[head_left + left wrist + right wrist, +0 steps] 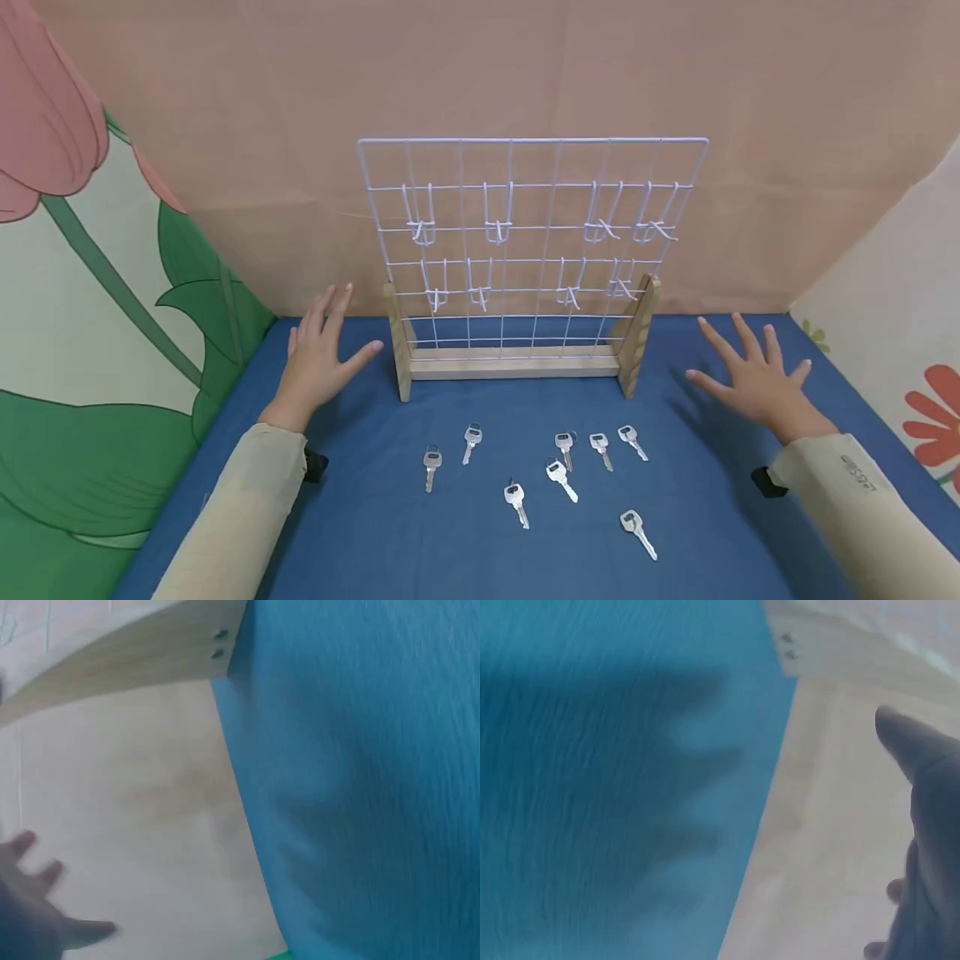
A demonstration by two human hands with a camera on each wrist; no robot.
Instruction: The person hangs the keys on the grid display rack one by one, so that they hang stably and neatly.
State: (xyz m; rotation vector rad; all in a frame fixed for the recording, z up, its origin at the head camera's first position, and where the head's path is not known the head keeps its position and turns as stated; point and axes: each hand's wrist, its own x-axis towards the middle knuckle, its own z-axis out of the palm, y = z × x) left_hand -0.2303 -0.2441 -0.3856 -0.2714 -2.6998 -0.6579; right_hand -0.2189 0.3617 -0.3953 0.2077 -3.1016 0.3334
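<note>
My left hand (317, 362) hovers left of a white wire rack (536, 267), its fingers spread and nothing in it. On the other side, my right hand (761, 383) is also held up with fingers apart, holding nothing. Wooden feet (636, 342) support the rack, and white hooks (497, 229) hang from its grid in two rows. In front lie several silver keys, among them a leftmost key (432, 467), a key near the middle (515, 502) and the nearest key (637, 533). The left wrist view shows a rack foot (150, 664) above the left fingers.
A blue cloth (360, 533) covers the table. Behind it rises a plain tan backdrop (300, 108). Panels with printed flowers stand on both sides, with a green leaf (75, 467) at left and a red flower (937, 421) at right.
</note>
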